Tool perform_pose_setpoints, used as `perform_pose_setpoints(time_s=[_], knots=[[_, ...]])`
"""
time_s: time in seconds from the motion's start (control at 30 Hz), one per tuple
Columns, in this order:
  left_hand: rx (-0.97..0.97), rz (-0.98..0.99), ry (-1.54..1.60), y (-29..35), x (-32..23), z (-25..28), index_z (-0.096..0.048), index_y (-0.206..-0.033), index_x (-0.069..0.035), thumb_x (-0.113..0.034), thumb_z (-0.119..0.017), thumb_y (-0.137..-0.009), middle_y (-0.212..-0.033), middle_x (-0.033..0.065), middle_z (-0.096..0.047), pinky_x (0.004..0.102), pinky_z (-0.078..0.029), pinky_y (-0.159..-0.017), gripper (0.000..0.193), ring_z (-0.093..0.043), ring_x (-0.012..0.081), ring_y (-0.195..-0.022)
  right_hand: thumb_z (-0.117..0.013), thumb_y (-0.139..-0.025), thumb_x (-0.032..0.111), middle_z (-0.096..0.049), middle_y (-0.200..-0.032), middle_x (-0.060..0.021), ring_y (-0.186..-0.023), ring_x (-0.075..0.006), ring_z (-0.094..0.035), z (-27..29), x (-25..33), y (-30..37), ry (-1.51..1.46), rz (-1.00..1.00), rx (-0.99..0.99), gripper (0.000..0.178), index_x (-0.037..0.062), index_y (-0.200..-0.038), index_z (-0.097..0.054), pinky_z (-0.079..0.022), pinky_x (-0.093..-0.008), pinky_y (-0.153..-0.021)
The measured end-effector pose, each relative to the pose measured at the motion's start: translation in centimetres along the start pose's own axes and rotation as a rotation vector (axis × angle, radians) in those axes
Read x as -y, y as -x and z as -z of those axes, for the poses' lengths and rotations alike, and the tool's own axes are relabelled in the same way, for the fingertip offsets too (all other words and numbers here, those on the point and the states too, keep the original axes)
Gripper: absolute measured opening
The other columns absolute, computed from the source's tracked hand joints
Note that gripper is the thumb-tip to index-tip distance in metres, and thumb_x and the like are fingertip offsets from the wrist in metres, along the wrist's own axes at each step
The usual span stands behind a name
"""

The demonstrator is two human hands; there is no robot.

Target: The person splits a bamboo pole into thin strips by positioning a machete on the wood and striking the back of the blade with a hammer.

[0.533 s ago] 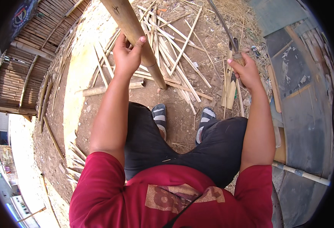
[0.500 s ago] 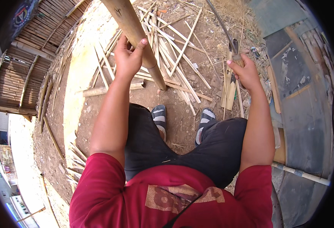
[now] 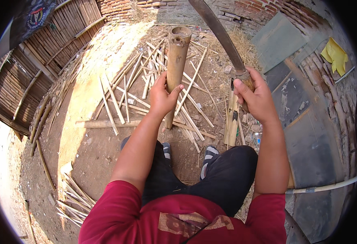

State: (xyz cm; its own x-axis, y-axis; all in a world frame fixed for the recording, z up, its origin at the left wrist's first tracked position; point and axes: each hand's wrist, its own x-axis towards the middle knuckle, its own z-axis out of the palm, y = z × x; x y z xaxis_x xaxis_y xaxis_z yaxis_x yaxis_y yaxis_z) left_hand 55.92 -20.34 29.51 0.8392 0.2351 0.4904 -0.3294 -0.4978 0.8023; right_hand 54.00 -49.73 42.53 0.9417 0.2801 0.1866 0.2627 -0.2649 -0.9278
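Out in front of my knees, a thick bamboo pole stands nearly upright, its hollow cut end facing up and its lower end down at the dirt ground. My left hand is wrapped around the pole's lower half, thumb on the near side and the other fingers mostly hidden by the pole. My right hand has its fingers closed around the wooden handle of a long curved knife; the blade slants up to the left, past the top of the view, apart from the pole.

Behind the pole, pale bamboo strips lie crisscrossed. A length of bamboo lies flat to the left of the pole's foot, and wider split pieces rest on the ground below my right hand. Another heap of strips sits at my left.

Farther out, a slatted wall stands on the left, a brick wall ahead, and dark panels on the right.
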Motion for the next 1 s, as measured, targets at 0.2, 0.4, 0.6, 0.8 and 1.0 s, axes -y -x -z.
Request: perform_pose_setpoints(time_s=[0.2, 0.4, 0.6, 0.8, 1.0], knots=[[-0.088, -0.094, -0.022, 1.5, 0.1, 0.0, -0.053, -0.141, 0.0, -0.019, -0.086, -0.085, -0.121, 0.0207, -0.068, 0.0427, -0.058, -0.094, 0.068, -0.071, 0.0293, -0.109, -0.071, -0.097, 0.047, -0.068, -0.094, -0.0096, -0.068, -0.0112, -0.061, -0.6, 6.7, 0.3, 0.332, 0.163, -0.001, 0.072, -0.0044, -0.144, -0.052, -0.051, -0.0283, -0.062], [-0.105, -0.058, 0.04, 1.5, -0.1, 0.9, -0.054, -0.14, 0.0, -0.021, -0.087, -0.083, -0.121, 0.0214, -0.065, 0.0415, -0.057, -0.092, 0.07, -0.069, 0.0321, -0.112, -0.072, -0.095, 0.05, -0.068, -0.09, -0.0121, -0.064, -0.011, -0.06, -1.7, 9.0, 0.6, 0.325, -0.026, 0.103, 0.08, -0.0069, -0.146, -0.049, -0.05, -0.0275, -0.056], [-0.119, -0.188, -0.075, 1.4, -0.1, 1.9, -0.055, -0.14, 0.0, -0.029, -0.083, -0.086, -0.125, 0.0224, -0.063, 0.0457, -0.048, -0.104, 0.067, -0.06, 0.0381, -0.123, -0.07, -0.098, 0.045, -0.063, -0.082, -0.0066, -0.061, -0.0101, -0.059, -2.4, 9.9, 1.1, 0.313, -0.048, 0.108, 0.076, -0.0052, -0.149, -0.045, -0.048, -0.0267, -0.054], [-0.125, -0.164, -0.075, 1.6, -0.3, 2.5, -0.051, -0.143, 0.001, -0.026, -0.08, -0.088, -0.12, 0.0194, -0.062, 0.0456, -0.046, -0.107, 0.067, -0.06, 0.0405, -0.116, -0.058, -0.102, 0.025, -0.056, -0.077, -0.0011, -0.057, -0.0103, -0.054, -3.3, 12.5, 1.6, 0.16, -0.069, 0.249, 0.073, 0.0059, -0.162, -0.021, -0.049, -0.0287, -0.053], [-0.449, -0.17, -0.047, 2.5, -6.1, 5.2, -0.054, -0.137, 0.001, -0.024, -0.076, -0.094, -0.103, 0.0111, -0.062, 0.0377, -0.052, -0.088, 0.054, -0.063, 0.0238, -0.099, -0.054, -0.102, 0.017, -0.056, -0.08, -0.0039, -0.058, -0.0121, -0.052, -7.4, 13.7, 2.2, 0.003, -0.099, 0.189, 0.084, 0.0141, -0.166, 0.0, -0.051, -0.0326, -0.056]])
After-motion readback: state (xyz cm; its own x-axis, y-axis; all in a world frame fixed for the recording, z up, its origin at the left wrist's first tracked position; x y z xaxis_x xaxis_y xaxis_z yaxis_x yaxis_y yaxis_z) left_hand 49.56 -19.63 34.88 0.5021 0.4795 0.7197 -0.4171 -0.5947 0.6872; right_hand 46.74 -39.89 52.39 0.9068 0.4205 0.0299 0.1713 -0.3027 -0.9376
